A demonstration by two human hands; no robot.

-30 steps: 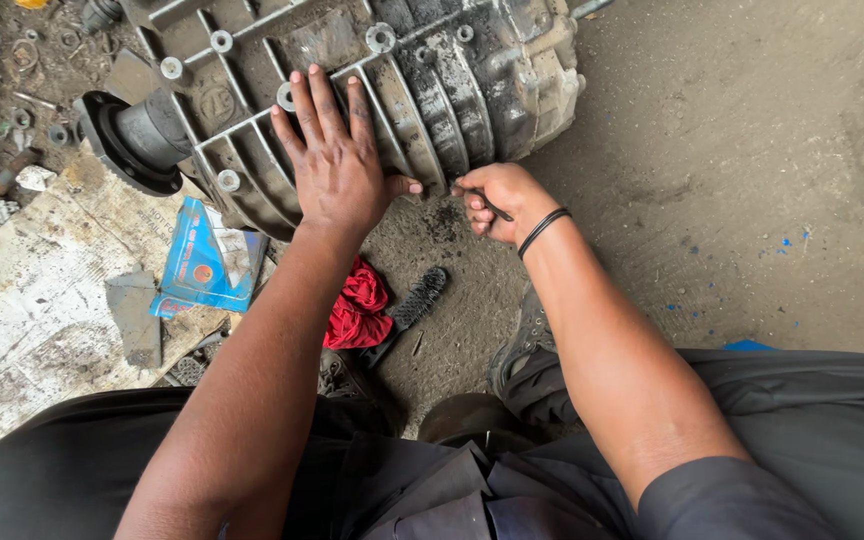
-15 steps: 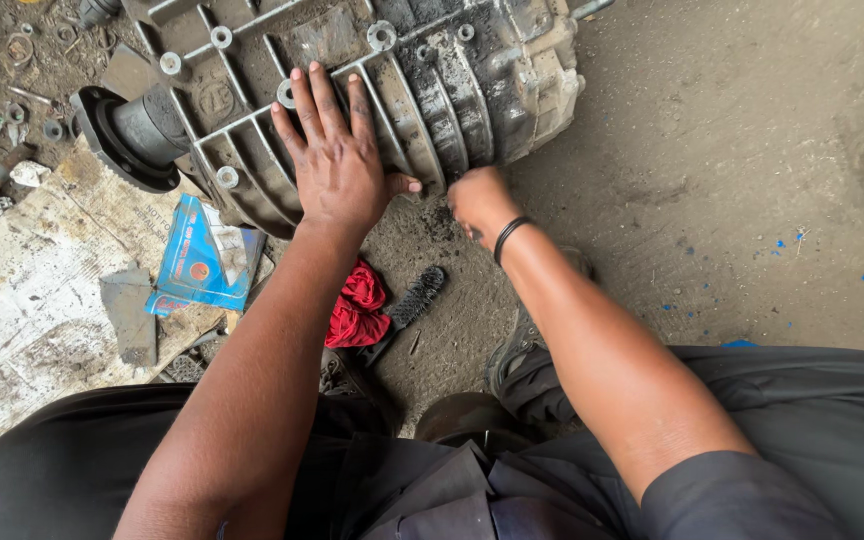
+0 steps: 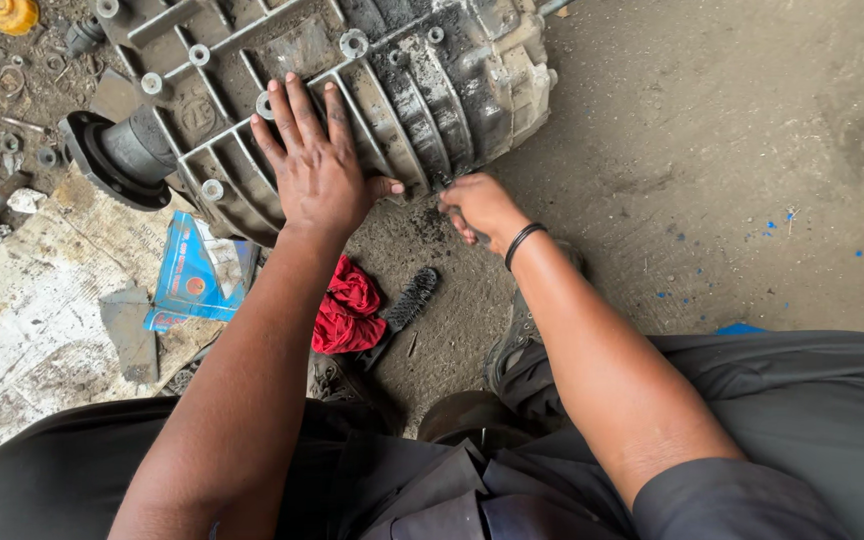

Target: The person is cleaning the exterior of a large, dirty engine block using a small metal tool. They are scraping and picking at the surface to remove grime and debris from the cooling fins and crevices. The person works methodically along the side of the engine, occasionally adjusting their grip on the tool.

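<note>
Now left hand point(image 3: 317, 170) flat, fingers spread, pressing ribbed casing point(image 3: 402, 80) on far floor, likely steadying it. Right hand point(image 3: 480, 208) fisted at casing's near edge, maybe gripping thin tool; can't tell. Red rag point(image 3: 347, 308), brush point(image 3: 410, 298) lie near.

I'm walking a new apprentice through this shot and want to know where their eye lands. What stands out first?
First the big ribbed metal housing, grimy, lying on the dirt floor at top centre. The left hand lies flat on its ribs, while the right hand, closed around something thin and dark, works at its lower edge. Below them a red rag glows against the dirt beside a black brush.
</note>
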